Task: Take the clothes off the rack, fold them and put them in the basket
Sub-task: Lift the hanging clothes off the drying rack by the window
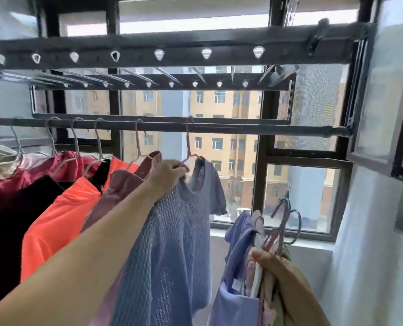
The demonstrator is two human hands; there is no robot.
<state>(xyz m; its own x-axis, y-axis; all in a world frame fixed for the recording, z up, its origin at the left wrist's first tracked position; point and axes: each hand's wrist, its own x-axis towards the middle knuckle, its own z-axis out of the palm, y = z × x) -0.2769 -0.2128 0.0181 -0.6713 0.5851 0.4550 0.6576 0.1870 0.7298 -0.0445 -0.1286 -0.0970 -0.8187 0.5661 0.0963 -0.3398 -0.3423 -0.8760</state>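
Note:
A dark rack rail (242,129) runs across the window with several garments hanging on it. My left hand (168,171) reaches up and grips the hanger and collar of a blue knit top (172,243), the rightmost piece on the rail; its pink hook (189,137) is still over the rail. Left of it hang a mauve top (125,184), an orange top (61,220), a black garment (14,208) and a red one (38,165). Low at the right, my right hand (280,276) holds a bunch of hangers with lilac and pale clothes (238,267) on them. No basket is in view.
A second rack bar with clip holes (172,51) spans overhead. The window frame (261,180) and sill (266,234) lie behind the clothes. An open window sash (383,102) juts in at the right, beside a white wall (372,267).

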